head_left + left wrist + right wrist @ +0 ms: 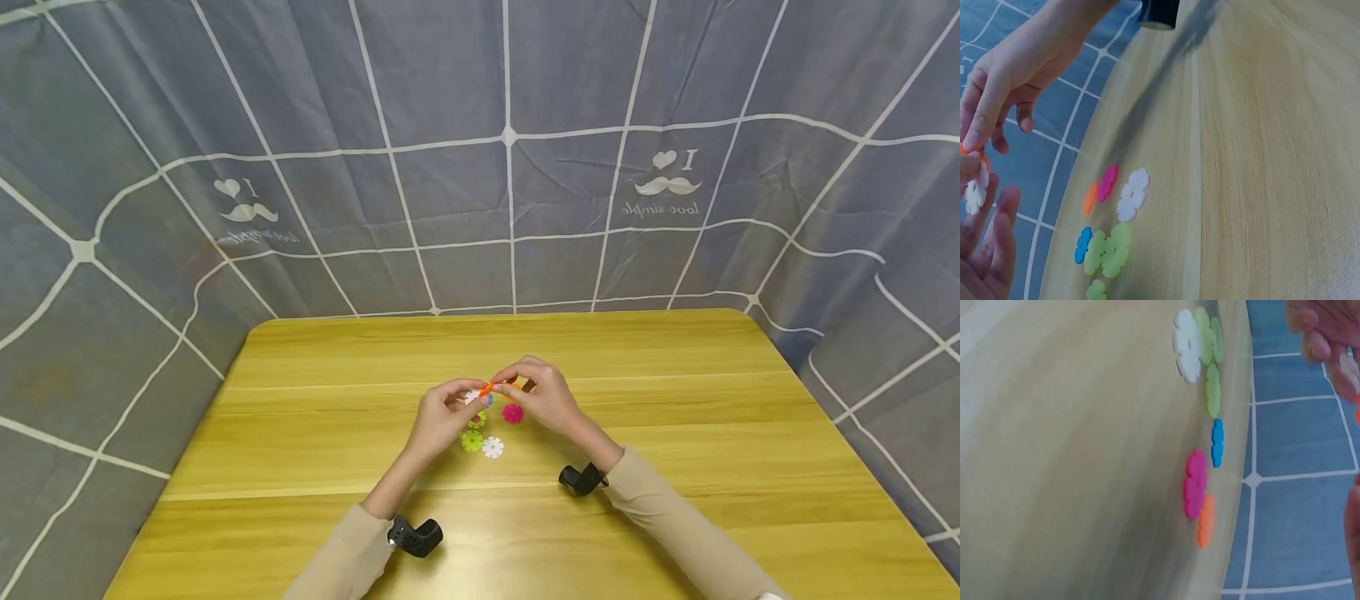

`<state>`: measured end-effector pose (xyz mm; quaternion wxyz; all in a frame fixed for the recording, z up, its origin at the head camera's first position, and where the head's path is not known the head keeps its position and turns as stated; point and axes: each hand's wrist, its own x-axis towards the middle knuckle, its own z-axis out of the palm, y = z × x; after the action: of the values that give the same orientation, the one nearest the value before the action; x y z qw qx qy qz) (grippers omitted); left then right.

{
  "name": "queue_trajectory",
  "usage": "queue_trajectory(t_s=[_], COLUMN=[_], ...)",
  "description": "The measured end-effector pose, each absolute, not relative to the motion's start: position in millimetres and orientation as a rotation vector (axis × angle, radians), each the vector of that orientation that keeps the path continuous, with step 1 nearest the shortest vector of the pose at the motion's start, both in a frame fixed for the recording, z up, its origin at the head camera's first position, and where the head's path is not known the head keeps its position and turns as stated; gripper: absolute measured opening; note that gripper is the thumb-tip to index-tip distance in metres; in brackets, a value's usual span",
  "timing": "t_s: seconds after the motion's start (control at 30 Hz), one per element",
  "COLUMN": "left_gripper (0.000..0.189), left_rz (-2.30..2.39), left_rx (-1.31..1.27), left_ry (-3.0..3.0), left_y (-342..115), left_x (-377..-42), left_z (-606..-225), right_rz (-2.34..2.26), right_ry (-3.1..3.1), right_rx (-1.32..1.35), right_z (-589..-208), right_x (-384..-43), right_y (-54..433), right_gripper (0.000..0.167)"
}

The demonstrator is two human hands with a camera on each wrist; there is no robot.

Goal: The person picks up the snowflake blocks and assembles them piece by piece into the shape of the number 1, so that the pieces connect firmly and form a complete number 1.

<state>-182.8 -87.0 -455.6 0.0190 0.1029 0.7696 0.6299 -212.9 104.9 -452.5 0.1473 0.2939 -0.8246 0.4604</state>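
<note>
My left hand (441, 414) pinches a white notched interlocking disc (975, 194) between thumb and fingers. With thumb and forefinger my right hand (545, 398) pinches an orange interlocking disc (487, 389). Both hands meet above the table, fingertips close together, and the two discs overlap edge to edge in the left wrist view. Fingers partly cover both discs. Below the hands lie a pink disc (513, 413), a lime green disc (472, 440), a white disc (492, 447) and a blue disc (1083, 245).
Further green discs (1095, 290) and another orange disc (1206, 521) lie in the same loose group on the wooden table (675, 417). A grey curtain with white lines (450, 200) hangs behind the table and along its sides. Each wrist wears a black camera (417, 537).
</note>
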Motion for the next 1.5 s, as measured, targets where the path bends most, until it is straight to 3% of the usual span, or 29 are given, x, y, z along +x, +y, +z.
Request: queue_trajectory(t_s=[1.23, 1.5], left_gripper=[0.016, 0.015], left_rz=[2.043, 2.032], left_rx=[0.222, 0.196], left_ry=[2.457, 2.458], left_y=[-86, -86], left_x=[-178, -168], left_z=[-459, -439], right_rz=[1.349, 1.249], right_ry=[-2.668, -2.806], right_rx=[0.565, 0.473], right_z=[-469, -477], right_x=[-223, -230], right_y=[113, 113], right_gripper=[0.015, 0.017])
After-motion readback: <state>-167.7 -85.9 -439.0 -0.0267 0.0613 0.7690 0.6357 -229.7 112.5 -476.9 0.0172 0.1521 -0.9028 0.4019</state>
